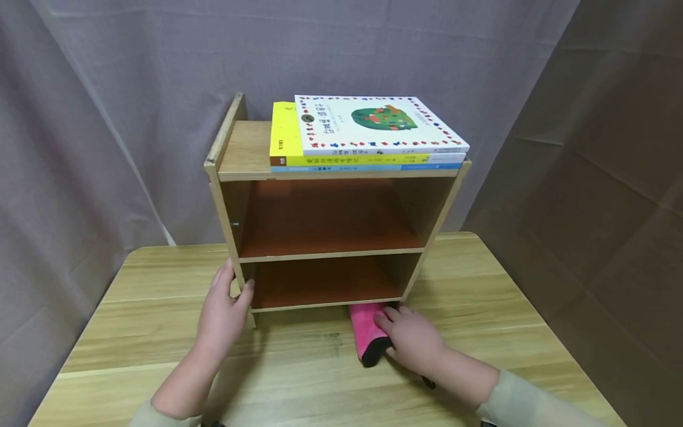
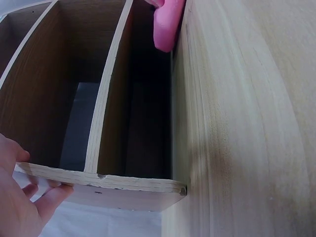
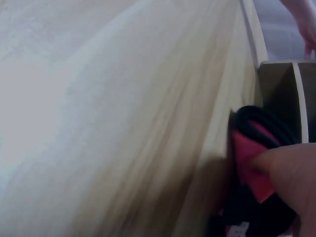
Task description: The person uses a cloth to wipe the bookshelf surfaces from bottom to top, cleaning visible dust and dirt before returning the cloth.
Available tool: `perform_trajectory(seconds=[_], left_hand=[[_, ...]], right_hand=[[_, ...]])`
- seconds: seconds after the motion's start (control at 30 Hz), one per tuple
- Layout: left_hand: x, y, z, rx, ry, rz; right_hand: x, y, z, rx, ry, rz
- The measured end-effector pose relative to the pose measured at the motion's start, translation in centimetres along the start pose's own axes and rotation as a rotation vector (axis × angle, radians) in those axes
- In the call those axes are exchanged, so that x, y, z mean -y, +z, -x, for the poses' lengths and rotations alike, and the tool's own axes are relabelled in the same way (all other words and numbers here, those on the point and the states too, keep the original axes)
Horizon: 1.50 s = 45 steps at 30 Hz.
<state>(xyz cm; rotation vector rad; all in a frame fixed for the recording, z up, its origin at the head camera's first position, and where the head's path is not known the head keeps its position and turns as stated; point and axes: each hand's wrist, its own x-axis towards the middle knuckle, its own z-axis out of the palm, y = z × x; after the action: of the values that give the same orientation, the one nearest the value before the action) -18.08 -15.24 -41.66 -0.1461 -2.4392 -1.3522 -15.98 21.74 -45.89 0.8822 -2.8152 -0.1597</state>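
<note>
A small wooden shelf unit [image 1: 331, 257] stands on the table. My left hand [image 1: 221, 314] grips its left side panel low down, thumb at the front edge and fingers round the outside, as the left wrist view also shows. At the lower right, my right hand [image 1: 413, 338] holds a soft pink item with black trim [image 1: 365, 326], its far end reaching under the bottom board. In the right wrist view the pink item [image 3: 249, 158] has a thick black rim and a black part with a white label; the thumb presses on its pink side. Its exact kind I cannot tell.
A stack of books, a white-covered one [image 1: 373, 121] on a yellow one [image 1: 285, 133] and a blue one, lies on the unit's top board. Grey curtains [image 1: 133, 89] hang behind and beside the wooden table [image 1: 133, 320]. A dark strap end [image 1: 428, 382] shows below the right wrist.
</note>
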Motion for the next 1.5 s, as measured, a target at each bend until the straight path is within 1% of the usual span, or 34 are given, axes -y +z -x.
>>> perform_trajectory(seconds=[0.1, 0.17, 0.4, 0.47, 0.7, 0.9, 1.0, 1.13, 1.5], left_hand=[[-0.1, 0.0, 0.0, 0.000, -0.002, 0.002], [-0.1, 0.0, 0.1, -0.001, -0.004, 0.006], [-0.2, -0.1, 0.2, 0.008, -0.013, 0.011], [-0.2, 0.0, 0.2, 0.011, -0.017, 0.014], [-0.3, 0.0, 0.2, 0.013, -0.020, 0.009], [-0.4, -0.1, 0.3, 0.032, -0.044, 0.013], [-0.4, 0.0, 0.3, 0.037, -0.049, 0.017], [-0.4, 0.0, 0.3, 0.039, -0.050, 0.021], [-0.4, 0.0, 0.3, 0.038, -0.056, 0.023]], right_hand=[[0.2, 0.2, 0.1, -0.025, 0.029, 0.018], [0.3, 0.3, 0.0, -0.041, 0.055, 0.011], [0.6, 0.2, -0.1, -0.061, 0.142, -0.103], [0.8, 0.2, -0.2, -0.083, 0.156, -0.123], [1.2, 0.6, -0.6, -0.199, 0.214, -0.170], [1.6, 0.7, -0.9, -0.219, 0.278, -0.232], [1.7, 0.8, -1.0, -0.215, 0.304, -0.257], [1.8, 0.9, -1.2, -0.176, 0.353, -0.321], [1.5, 0.7, -1.3, -0.072, 0.529, -0.704]])
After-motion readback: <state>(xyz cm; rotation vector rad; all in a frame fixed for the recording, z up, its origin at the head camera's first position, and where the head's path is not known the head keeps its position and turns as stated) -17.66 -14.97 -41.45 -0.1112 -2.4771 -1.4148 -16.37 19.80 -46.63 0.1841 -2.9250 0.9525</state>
